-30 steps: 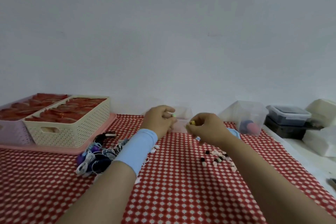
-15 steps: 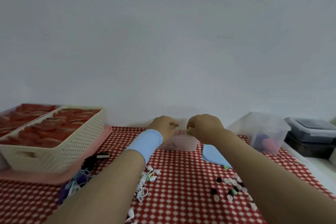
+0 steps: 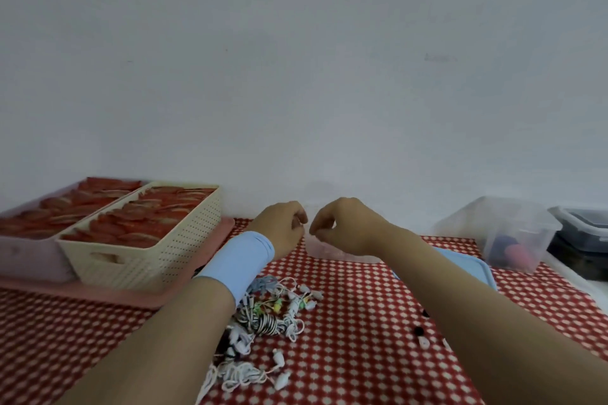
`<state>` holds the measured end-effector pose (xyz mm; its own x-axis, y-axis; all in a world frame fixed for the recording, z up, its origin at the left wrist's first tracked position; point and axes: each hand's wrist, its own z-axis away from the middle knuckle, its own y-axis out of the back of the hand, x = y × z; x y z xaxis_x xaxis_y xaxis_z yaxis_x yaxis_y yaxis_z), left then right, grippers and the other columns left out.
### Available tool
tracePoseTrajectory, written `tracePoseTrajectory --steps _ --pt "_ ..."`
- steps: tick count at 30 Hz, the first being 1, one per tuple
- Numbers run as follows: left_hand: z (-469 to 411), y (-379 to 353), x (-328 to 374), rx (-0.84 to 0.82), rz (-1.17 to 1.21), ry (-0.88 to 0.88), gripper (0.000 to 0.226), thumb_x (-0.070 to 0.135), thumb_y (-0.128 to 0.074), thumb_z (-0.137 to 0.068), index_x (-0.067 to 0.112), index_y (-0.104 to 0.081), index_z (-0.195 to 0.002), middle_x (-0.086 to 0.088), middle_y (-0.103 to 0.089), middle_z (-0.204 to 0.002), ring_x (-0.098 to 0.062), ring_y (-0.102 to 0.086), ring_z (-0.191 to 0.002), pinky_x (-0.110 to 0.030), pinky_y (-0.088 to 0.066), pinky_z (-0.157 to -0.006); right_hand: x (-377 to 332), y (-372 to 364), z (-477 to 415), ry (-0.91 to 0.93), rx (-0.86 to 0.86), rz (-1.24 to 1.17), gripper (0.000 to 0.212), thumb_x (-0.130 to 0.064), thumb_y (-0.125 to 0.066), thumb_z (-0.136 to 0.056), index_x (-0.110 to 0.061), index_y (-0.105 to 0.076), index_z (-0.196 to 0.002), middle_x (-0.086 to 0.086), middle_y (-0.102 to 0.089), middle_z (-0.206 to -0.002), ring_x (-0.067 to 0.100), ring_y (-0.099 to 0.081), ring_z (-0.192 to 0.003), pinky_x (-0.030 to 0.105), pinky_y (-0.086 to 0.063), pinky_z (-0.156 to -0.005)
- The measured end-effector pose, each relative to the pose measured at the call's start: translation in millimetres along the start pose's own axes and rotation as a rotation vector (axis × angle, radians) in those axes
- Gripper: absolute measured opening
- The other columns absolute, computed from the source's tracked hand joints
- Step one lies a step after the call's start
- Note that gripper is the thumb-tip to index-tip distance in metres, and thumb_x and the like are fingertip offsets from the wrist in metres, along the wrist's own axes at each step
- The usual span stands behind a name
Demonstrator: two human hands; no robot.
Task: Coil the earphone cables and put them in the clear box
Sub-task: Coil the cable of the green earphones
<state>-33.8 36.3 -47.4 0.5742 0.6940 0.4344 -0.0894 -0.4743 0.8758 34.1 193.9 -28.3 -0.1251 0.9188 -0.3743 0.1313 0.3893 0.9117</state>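
Note:
Both my hands hover close together at the far middle of the table, over a small clear box (image 3: 324, 250) that my right hand mostly hides. My left hand (image 3: 283, 228), with a light blue wristband, has its fingers curled inward. On my right hand (image 3: 342, 223) the thumb and fingertips curl toward each other above the box rim. No cable shows plainly in either hand. A tangled pile of earphone cables (image 3: 266, 319), white, striped and coloured, lies on the red checked cloth beneath my left forearm.
A cream perforated basket (image 3: 148, 253) and a pink bin of red items sit on a pink tray at the left. A blue lid (image 3: 470, 265), a larger clear tub (image 3: 506, 233) and a dark box (image 3: 585, 233) stand right. Small ear tips (image 3: 421, 335) lie scattered.
The view has tilted down and nearer, so the cable pile now shows below my left arm. My hands have drawn slightly apart over the clear box, and the coloured earbud seen earlier is out of sight.

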Motion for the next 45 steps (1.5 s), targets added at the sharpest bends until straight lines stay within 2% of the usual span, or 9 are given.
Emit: tracePoseTrajectory --steps 7,14,19,24,29,33,37,42,45 --pt "48.0 22.7 -25.8 -0.295 -0.128 0.016 0.012 0.02 -0.064 -0.086 0.026 -0.06 -0.077 0.007 -0.059 -0.079 -0.018 -0.056 -0.078 -0.029 -0.048 -0.078 -42.5 -35.7 6.7 0.022 -0.213 -0.061 0.017 -0.02 -0.077 -0.082 -0.025 -0.082 -0.097 -0.008 -0.078 -0.097 0.006 -0.069 -0.089 0.025 -0.055 -0.086" --pt "72.0 41.6 -50.0 -0.372 -0.132 -0.006 0.014 0.021 -0.071 -0.085 0.027 -0.077 -0.096 0.011 -0.071 -0.098 -0.012 -0.065 -0.091 -0.023 -0.049 -0.081 -76.2 -60.0 6.6 0.032 -0.344 0.283 0.025 -0.042 -0.078 -0.081 -0.031 -0.079 -0.104 -0.005 -0.076 -0.093 0.017 -0.066 -0.083 0.03 -0.054 -0.076" --pt "84.7 52.3 -56.9 -0.333 -0.137 -0.025 0.02 0.019 -0.065 -0.088 0.031 -0.078 -0.098 0.015 -0.069 -0.108 -0.01 -0.062 -0.094 -0.023 -0.049 -0.083 -84.7 -66.8 6.1 -0.028 -0.334 0.286 0.021 -0.035 -0.074 -0.086 -0.027 -0.079 -0.105 -0.001 -0.076 -0.099 0.019 -0.068 -0.088 0.032 -0.057 -0.08" --pt "95.4 63.1 -55.0 -0.17 -0.015 0.007 0.021 0.022 -0.054 -0.098 0.021 -0.071 -0.109 0.004 -0.067 -0.111 -0.013 -0.059 -0.093 -0.024 -0.043 -0.084 -89.4 -52.5 9.2 -0.061 -0.134 -0.041 0.008 -0.019 -0.07 -0.088 -0.02 -0.077 -0.093 -0.002 -0.075 -0.093 0.012 -0.069 -0.083 0.029 -0.058 -0.076" --pt "100.1 66.3 -48.0 -0.14 0.086 0.061 0.029 0.025 -0.04 -0.102 0.014 -0.052 -0.078 -0.006 -0.05 -0.088 -0.021 -0.049 -0.082 -0.033 -0.036 -0.074 -101.7 -34.0 17.1 -0.128 -0.024 -0.426 0.008 -0.009 -0.056 -0.095 -0.011 -0.063 -0.092 0.007 -0.072 -0.087 0.021 -0.075 -0.079 0.031 -0.06 -0.059" --pt "109.3 73.2 -39.7 -0.131 0.188 0.065 0.031 0.036 -0.05 -0.098 0.011 -0.068 -0.095 -0.007 -0.066 -0.099 -0.025 -0.062 -0.096 -0.038 -0.045 -0.088 -108.6 -24.0 22.3 -0.171 -0.005 -0.702 0.007 -0.007 -0.051 -0.097 -0.008 -0.058 -0.099 0.021 -0.074 -0.098 0.034 -0.075 -0.082 0.051 -0.061 -0.073" --pt "114.2 74.4 -34.8 -0.134 0.256 0.036 0.017 0.039 -0.072 -0.084 0.025 -0.064 -0.087 0.005 -0.067 -0.08 -0.015 -0.064 -0.083 -0.034 -0.05 -0.08 -115.3 -13.8 31.2 -0.211 0.011 -0.888 0.007 -0.007 -0.05 -0.1 -0.004 -0.056 -0.103 0.027 -0.073 -0.099 0.032 -0.071 -0.074 0.049 -0.062 -0.069" --pt "114.7 70.0 -17.2 -0.165 0.209 0.081 0.062 0.048 -0.079 -0.073 0.026 -0.053 -0.124 0.009 -0.067 -0.117 -0.013 -0.062 -0.106 -0.036 -0.049 -0.097 -115.5 8.1 49.9 -0.231 0.091 -1.019 0.019 -0.011 -0.048 -0.103 0.004 -0.054 -0.115 0.027 -0.071 -0.103 0.034 -0.073 -0.075 0.04 -0.062 -0.061" --pt "113.8 63.6 -1.3 -0.176 0.129 0.061 0.058 0.051 -0.078 -0.073 0.032 -0.054 -0.123 0.009 -0.062 -0.124 -0.014 -0.059 -0.109 -0.035 -0.048 -0.1 -111.1 23.4 61.2 -0.228 0.117 -1.077 0.023 -0.012 -0.049 -0.104 0.005 -0.053 -0.118 0.026 -0.072 -0.104 0.039 -0.074 -0.084 0.042 -0.062 -0.067"
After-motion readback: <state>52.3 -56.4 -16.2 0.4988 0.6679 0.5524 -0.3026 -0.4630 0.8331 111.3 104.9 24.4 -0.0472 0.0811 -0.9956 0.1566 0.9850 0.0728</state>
